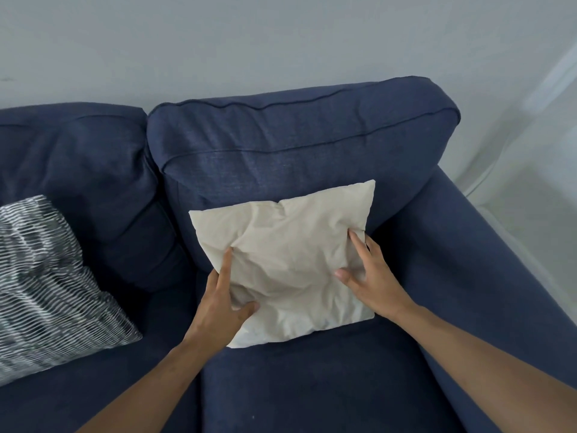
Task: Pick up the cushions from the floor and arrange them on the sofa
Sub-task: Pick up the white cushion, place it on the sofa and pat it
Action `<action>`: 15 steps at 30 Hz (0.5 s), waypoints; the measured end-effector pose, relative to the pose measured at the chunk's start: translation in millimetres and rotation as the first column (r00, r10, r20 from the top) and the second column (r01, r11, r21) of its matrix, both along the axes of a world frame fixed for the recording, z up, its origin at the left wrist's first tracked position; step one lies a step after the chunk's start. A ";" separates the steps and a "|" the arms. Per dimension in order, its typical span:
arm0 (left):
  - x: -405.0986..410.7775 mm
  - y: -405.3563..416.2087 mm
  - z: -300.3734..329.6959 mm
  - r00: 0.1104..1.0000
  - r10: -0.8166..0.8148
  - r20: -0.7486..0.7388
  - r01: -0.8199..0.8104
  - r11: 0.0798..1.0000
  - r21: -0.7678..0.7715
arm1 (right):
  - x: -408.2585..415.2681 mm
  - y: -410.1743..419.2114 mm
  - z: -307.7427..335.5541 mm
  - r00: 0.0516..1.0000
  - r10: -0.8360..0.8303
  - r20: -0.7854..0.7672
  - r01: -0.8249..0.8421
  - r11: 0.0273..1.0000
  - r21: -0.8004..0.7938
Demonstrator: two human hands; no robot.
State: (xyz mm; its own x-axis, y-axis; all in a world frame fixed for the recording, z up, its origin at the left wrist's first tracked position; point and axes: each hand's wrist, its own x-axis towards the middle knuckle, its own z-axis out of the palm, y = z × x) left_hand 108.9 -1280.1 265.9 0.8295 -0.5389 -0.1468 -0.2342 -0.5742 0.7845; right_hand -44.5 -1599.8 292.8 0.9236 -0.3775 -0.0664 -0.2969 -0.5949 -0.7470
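A wrinkled beige cushion leans against the right backrest of the dark blue sofa, its lower edge on the seat. My left hand grips the cushion's lower left edge, thumb on the front and fingers along the side. On the cushion's right edge my right hand holds it with spread fingers. A black-and-white striped cushion lies on the left seat, partly cut off by the frame's left side.
The sofa's right armrest runs along the right of the seat. A pale grey wall rises behind the sofa. A sheer white curtain hangs at the far right.
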 end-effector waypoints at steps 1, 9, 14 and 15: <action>-2.3 0.8 2.8 1.000 0.007 0.001 -0.007 1.000 -0.006 | -2.2 -0.1 1.4 1.000 -0.022 -0.001 0.022 1.000 0.011; -6.4 15.9 33.2 0.986 0.156 -0.055 -0.159 0.986 -0.056 | -6.0 -18.6 22.9 0.984 -0.172 0.045 0.165 0.977 0.137; 26.4 6.7 58.7 0.948 0.316 -0.028 -0.317 0.947 -0.052 | 30.7 -46.6 48.1 0.951 -0.309 0.028 0.297 0.933 0.201; 35.1 1.3 64.0 0.939 0.341 -0.042 -0.343 0.937 -0.069 | 40.9 -51.7 55.3 0.947 -0.320 0.036 0.303 0.924 0.235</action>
State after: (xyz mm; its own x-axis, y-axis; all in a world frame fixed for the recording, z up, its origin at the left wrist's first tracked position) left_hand 144.0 -1278.8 329.9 0.9616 -0.2339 -0.1439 -0.0107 -0.5557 0.8313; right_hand -3.6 -1651.4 348.1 0.7671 -0.6303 -0.1196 -0.3804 -0.2967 -0.8759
